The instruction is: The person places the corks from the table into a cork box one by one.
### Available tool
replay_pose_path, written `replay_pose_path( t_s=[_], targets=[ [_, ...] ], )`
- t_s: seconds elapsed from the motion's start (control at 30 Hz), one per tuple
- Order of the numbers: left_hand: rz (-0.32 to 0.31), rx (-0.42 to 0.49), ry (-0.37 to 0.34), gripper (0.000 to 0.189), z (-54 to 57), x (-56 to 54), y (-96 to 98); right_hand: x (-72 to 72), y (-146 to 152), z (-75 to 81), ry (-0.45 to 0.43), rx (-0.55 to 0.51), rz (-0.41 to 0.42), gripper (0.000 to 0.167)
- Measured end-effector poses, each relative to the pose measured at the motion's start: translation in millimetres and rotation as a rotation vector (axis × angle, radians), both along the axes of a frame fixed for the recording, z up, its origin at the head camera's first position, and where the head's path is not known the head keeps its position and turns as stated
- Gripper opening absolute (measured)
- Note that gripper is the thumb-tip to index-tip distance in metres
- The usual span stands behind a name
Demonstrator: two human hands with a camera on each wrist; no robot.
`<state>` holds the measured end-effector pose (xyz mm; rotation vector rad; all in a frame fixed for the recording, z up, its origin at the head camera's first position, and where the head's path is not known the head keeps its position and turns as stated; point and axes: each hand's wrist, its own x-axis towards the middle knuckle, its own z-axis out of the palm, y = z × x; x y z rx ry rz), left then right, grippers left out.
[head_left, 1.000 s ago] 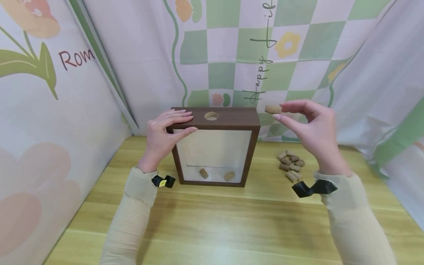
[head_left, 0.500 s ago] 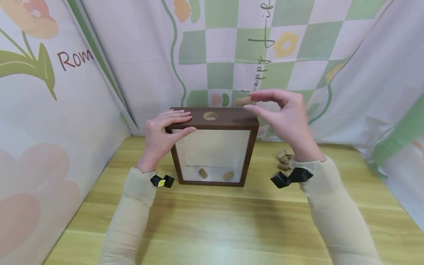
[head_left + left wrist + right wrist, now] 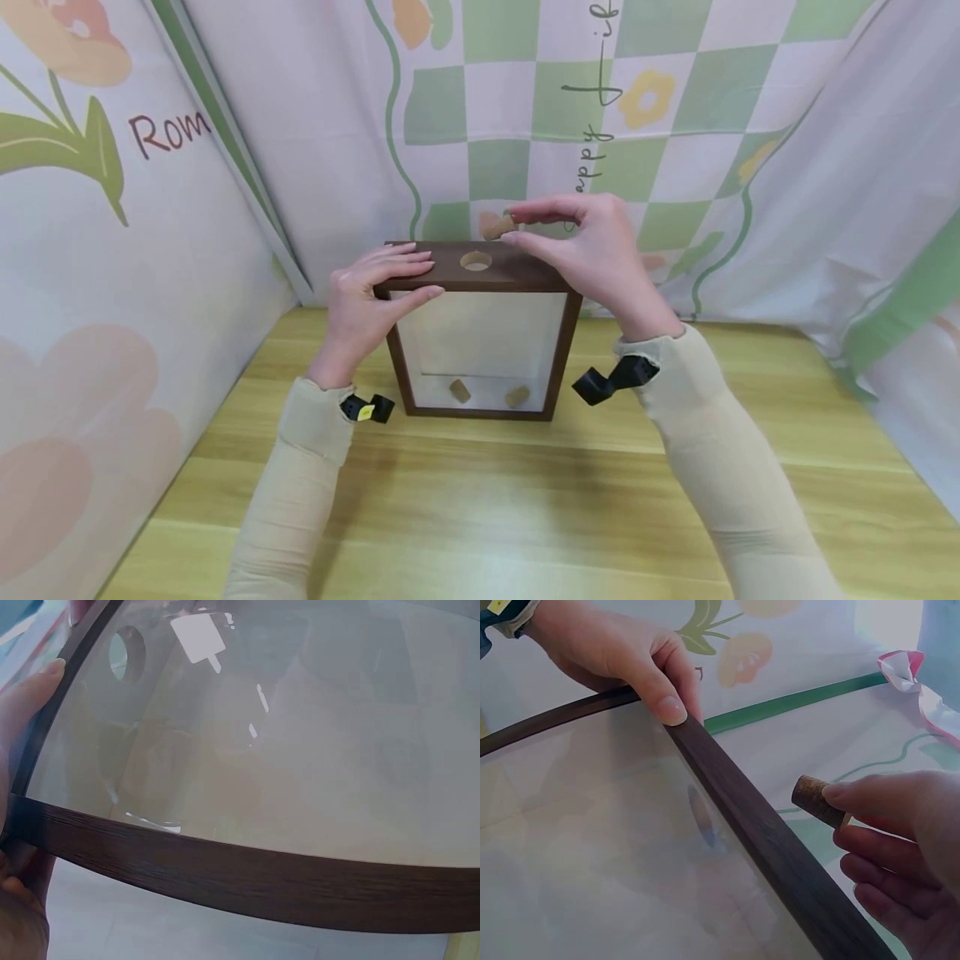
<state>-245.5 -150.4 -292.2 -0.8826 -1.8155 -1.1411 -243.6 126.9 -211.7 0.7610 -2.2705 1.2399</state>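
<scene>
My right hand [image 3: 588, 246] pinches a cork [image 3: 498, 227] between thumb and fingertips. The cork is tilted, just behind and above the round hole [image 3: 476, 262] in the top of a dark wooden display box [image 3: 525, 268] with a clear front. In the right wrist view the held cork [image 3: 819, 801] stays apart from the frame. My left hand [image 3: 367, 304] holds the box's upper left corner, fingers over the top and thumb along the front edge. Inside at the bottom lie a left cork [image 3: 460, 391] and a right cork [image 3: 517, 396].
The box stands upright on a light wooden table [image 3: 480, 500]. Behind it hangs a checked green and white curtain [image 3: 498, 167], and a printed cloth [image 3: 112, 292] lines the left side. My right forearm [image 3: 720, 450] reaches across the table's right part, where the loose cork pile is hidden.
My right hand has carried the cork leftward from beside the box to near the hole. The right arm now covers the pile of loose corks. My left hand stays on the corner.
</scene>
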Motion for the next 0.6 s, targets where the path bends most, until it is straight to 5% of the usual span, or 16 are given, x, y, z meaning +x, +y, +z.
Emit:
replay_pose_path(
  t_s=[0.6],
  targets=[
    [0.003,-0.028,0.008,0.036,-1.4,-2.2,-2.7,-8.8,-12,-4.8,-0.054,0.163,0.078,0.025]
  ],
)
